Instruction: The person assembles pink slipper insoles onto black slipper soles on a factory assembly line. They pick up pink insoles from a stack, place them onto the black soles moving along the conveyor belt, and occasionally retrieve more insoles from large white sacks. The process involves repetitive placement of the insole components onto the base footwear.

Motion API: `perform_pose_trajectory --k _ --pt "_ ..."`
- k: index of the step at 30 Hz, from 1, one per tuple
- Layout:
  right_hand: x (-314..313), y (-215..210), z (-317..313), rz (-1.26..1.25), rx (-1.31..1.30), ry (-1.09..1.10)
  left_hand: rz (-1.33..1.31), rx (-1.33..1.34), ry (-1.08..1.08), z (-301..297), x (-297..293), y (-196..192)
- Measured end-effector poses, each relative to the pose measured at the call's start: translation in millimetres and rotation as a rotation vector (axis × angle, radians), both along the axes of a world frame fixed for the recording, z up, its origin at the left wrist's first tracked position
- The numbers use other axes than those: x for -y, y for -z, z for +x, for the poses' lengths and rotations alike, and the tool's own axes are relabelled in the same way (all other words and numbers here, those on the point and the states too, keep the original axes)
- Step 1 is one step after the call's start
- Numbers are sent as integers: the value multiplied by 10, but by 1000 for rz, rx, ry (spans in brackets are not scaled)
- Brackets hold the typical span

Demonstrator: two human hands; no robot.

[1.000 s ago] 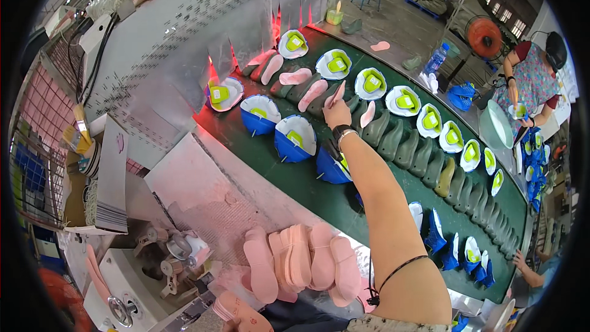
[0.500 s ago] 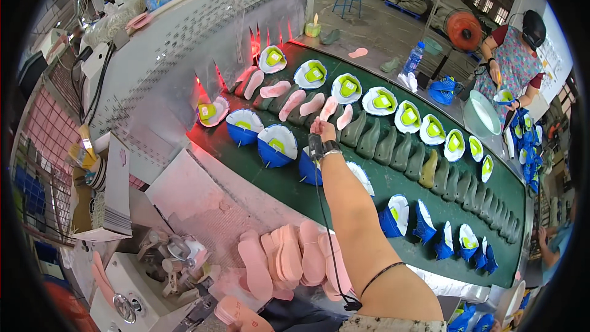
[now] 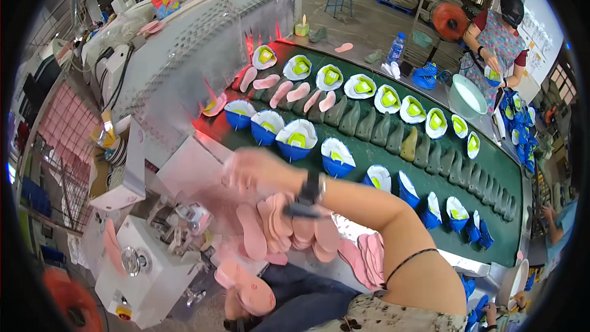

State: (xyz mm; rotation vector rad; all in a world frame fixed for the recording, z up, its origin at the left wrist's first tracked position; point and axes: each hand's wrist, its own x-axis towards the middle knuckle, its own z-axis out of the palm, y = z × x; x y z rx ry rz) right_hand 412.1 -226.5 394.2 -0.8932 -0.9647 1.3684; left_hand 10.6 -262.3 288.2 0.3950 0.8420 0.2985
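Note:
My right hand point(image 3: 261, 169) is over the pink-stained worktop point(image 3: 190, 169), left of the conveyor and above a pile of pink insoles point(image 3: 276, 221). Motion smears its fingers, so its grip cannot be read. A black wrist device point(image 3: 307, 193) sits on that arm. Low in the picture, my left hand point(image 3: 235, 305) is closed around a few pink insoles point(image 3: 255, 292), which partly hide it. On the green conveyor point(image 3: 375, 141), pink insoles point(image 3: 281, 94) lie on the dark shoe lasts point(image 3: 350, 118) at the far-left end. Blue-and-white shoe uppers point(image 3: 297, 139) flank the lasts on both sides.
A grey machine point(image 3: 203, 43) glowing red stands at the conveyor's far-left end. A small white machine point(image 3: 147, 270) is at lower left, near an open box point(image 3: 126, 166). Across the conveyor, a person point(image 3: 498, 55) handles an upper near a pale green basin point(image 3: 467, 96).
My right hand has swung back from the row of lasts toward me and left, over the worktop. The view has shifted, and more pink insoles show beside my right arm.

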Motion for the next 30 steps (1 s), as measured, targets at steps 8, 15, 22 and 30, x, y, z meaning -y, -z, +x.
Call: perform_pose_trajectory --k 8,15,22,30 --pt "1213 204 -2116 178 945 364 1330 -307 562 -72 67 -129" --pt "1300 471 -2470 -219 695 262 128 49 -47 -204 213 -331" --pt "921 827 -2283 -224 575 390 -1 149 -66 -298 211 -516" --pt "-357 1208 -1550 -202 734 596 -36 223 77 -483 367 -559"
